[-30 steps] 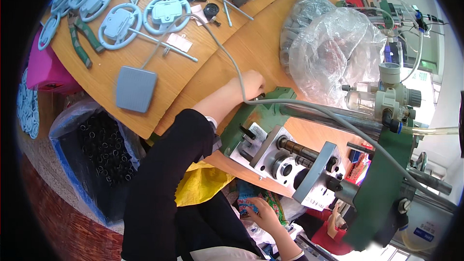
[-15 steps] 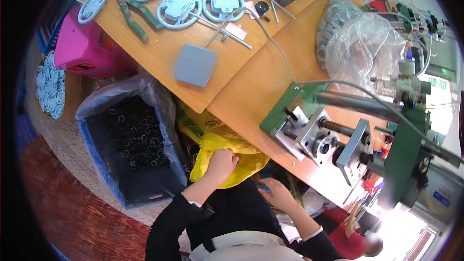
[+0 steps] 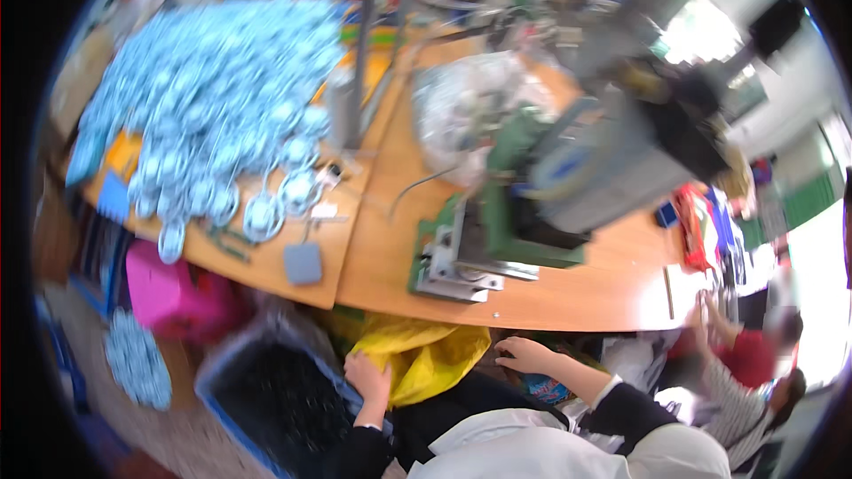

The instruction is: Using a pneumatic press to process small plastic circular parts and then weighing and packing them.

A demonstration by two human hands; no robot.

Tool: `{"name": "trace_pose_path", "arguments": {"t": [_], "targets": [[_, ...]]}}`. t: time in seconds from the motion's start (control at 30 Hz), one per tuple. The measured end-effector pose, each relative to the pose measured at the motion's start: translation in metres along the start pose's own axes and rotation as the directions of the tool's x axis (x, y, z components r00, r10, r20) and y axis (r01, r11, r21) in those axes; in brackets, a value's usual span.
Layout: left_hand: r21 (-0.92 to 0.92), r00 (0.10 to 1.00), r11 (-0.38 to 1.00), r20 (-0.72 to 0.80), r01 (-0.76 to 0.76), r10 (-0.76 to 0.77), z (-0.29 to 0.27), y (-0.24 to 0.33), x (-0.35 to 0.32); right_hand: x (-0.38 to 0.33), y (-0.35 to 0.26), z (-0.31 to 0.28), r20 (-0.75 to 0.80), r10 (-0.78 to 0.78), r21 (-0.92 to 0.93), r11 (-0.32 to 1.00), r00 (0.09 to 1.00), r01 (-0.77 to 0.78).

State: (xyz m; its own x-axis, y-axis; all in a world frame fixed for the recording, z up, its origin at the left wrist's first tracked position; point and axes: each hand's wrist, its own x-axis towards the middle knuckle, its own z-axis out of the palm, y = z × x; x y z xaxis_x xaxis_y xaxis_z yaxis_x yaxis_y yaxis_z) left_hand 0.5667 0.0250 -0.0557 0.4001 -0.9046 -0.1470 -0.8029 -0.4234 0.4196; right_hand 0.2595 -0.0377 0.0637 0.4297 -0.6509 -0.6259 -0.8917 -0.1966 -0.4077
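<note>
A yellow woven bag [image 3: 435, 355] hangs at the table's front edge, above my lap. At its left border, beside the dark bin, my left hand [image 3: 368, 379] is closed on the bag's edge, slightly blurred. My right hand [image 3: 525, 355] is to the right of the bag, just below the table edge. Its fingers are loosely stretched and apart, with nothing seen in them. A bin [image 3: 217, 381] with a blue rim and plastic liner holds many small black rings, to the left of my left hand.
A green-and-metal bench press [image 3: 461, 266] stands on the wooden table [image 3: 577, 302]. A large heap of light-blue round plastic parts [image 3: 222, 80] covers the left side, near pliers [image 3: 229, 244] and a grey square pad [image 3: 303, 263]. A pink container [image 3: 173, 293] stands below. Co-workers sit at the right.
The view has swung up and to the right, showing the whole heap and the co-workers. My left hand has moved from over the yellow bag to its left edge. My right hand remains open.
</note>
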Motion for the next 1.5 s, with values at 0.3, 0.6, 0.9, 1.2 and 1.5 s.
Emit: {"name": "trace_pose_path", "arguments": {"t": [0.3, 0.6, 0.9, 1.2, 1.5], "targets": [[-0.443, 0.938, 0.828, 0.122, 0.343, -0.324, 0.138, -0.174, -0.001, -0.022, 0.025, 0.001, -0.166, -0.114, 0.068, 0.990, 0.979, 0.127], [-0.623, 0.769, 0.452, 0.486, 0.638, -0.415, -0.009, -0.064, 0.073, -0.070, 0.115, 0.019, -0.342, 0.001, 0.387, 0.911, 0.940, 0.140], [-0.391, 0.877, 0.800, 0.352, 0.455, -0.327, 0.022, -0.051, 0.026, 0.085, 0.124, -0.029, -0.736, 0.342, 0.458, 0.887, 0.584, 0.057], [-0.191, 0.955, 0.965, 0.266, 0.182, -0.127, -0.008, -0.057, -0.060, 0.187, 0.128, -0.052, -0.706, 0.148, 0.290, 0.953, 0.693, 0.091], [-0.331, 0.720, 0.649, 0.444, 0.685, -0.533, -0.006, -0.041, -0.110, 0.226, 0.149, -0.092, -0.775, 0.159, 0.349, 0.914, 0.611, 0.205]]}}
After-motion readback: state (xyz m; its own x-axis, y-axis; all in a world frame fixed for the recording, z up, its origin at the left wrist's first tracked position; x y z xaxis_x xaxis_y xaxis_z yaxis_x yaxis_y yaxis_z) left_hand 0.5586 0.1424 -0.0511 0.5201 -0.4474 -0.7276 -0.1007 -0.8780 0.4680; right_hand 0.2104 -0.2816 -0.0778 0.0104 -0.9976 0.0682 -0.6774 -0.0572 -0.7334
